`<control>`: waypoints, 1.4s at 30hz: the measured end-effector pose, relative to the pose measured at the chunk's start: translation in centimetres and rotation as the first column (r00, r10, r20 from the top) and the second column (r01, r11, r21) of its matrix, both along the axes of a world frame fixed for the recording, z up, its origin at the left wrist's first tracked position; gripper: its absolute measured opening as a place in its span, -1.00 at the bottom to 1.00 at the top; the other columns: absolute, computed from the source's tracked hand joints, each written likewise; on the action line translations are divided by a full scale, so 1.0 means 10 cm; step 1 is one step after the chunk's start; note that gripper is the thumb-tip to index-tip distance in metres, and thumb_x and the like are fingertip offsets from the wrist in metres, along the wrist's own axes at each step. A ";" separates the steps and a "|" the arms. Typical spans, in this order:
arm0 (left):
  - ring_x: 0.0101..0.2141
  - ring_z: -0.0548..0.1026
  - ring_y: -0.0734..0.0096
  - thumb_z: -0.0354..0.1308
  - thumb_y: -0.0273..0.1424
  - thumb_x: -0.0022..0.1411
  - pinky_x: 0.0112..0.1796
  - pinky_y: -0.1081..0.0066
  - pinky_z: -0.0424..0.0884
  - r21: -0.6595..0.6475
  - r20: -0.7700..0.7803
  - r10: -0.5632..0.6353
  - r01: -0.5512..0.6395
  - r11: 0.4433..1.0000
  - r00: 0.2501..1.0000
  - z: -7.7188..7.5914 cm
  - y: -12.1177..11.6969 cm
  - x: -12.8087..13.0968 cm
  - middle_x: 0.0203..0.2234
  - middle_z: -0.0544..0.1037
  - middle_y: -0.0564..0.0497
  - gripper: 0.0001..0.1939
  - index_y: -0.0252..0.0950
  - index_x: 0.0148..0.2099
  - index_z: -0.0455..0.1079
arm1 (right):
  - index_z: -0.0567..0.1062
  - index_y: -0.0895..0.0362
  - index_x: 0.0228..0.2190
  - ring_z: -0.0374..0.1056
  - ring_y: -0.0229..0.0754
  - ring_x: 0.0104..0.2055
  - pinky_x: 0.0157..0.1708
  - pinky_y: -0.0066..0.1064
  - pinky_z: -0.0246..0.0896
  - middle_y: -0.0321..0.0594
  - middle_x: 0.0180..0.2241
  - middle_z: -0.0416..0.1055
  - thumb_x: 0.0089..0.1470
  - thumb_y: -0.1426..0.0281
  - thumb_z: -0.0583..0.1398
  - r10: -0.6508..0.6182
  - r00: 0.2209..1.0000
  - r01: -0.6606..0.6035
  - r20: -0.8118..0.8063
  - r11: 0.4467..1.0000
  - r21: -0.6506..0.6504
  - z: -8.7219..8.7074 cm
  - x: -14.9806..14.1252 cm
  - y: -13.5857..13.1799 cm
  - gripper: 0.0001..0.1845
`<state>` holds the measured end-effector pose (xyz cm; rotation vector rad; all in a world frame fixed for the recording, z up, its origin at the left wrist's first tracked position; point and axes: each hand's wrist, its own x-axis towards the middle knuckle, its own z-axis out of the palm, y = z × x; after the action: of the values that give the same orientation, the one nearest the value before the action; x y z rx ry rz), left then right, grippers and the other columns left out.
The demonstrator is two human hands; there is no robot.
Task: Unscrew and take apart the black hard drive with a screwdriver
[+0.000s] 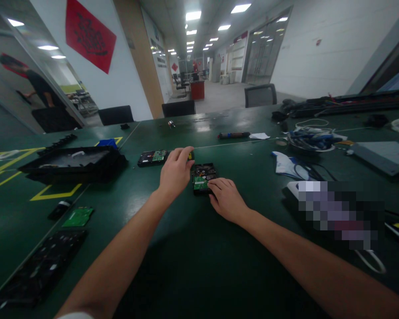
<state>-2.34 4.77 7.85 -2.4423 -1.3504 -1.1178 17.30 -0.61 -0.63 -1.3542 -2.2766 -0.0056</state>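
Note:
A hard drive (204, 173) lies on the green table in front of me, its green circuit board showing at the near end. My right hand (228, 200) grips its right edge with bent fingers and thumb. Just left of and above the drive, my left hand (175, 173) is closed, fingers and thumb together, on a small black-and-yellow thing (190, 156) mostly hidden by the fingers. Behind that hand lies a second black drive-like unit (152, 157) with a green board, partly covered.
On the left are a black tray (69, 161), a loose green circuit board (79, 217) and a black panel (41, 266). Bundled cables (312, 138), a grey metal case (382, 155) and a blurred-out object (335, 215) lie right. A person (41, 86) stands far left.

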 end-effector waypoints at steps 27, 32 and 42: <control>-0.13 0.63 0.09 0.38 -0.30 0.28 -0.08 0.11 0.56 -0.101 0.125 0.040 -0.027 0.994 0.991 -0.09 0.04 0.00 -0.06 0.61 -0.16 -0.54 -0.23 0.12 0.26 | 0.55 0.22 0.06 0.35 0.11 0.16 0.20 0.03 0.23 0.05 0.09 0.51 0.27 0.49 0.15 0.015 1.000 -0.015 -0.020 1.000 -0.003 0.04 0.01 -0.01 -0.64; 0.01 0.57 0.11 0.21 -0.46 0.37 0.02 0.11 0.52 -0.022 0.042 -0.023 0.024 0.999 0.999 -0.03 0.01 0.00 0.05 0.55 -0.18 -0.63 -0.22 0.19 0.33 | 0.55 0.23 0.07 0.34 0.12 0.18 0.21 0.03 0.22 0.07 0.10 0.50 0.28 0.48 0.14 0.002 1.000 -0.002 0.001 1.000 -0.006 0.04 0.00 -0.01 -0.63; -0.07 0.61 0.07 0.35 -0.29 0.31 -0.05 0.11 0.55 -0.079 0.081 0.051 -0.045 0.996 0.995 -0.10 0.04 0.00 -0.02 0.58 -0.18 -0.52 -0.24 0.17 0.27 | 0.55 0.23 0.07 0.34 0.12 0.17 0.19 0.04 0.23 0.07 0.10 0.50 0.27 0.49 0.14 0.015 1.000 -0.015 -0.013 1.000 -0.003 0.04 0.01 -0.01 -0.63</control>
<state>-2.35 5.13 6.82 -2.4267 -1.4953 -1.1891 17.37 -0.74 -0.26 -1.3345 -2.2767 0.0119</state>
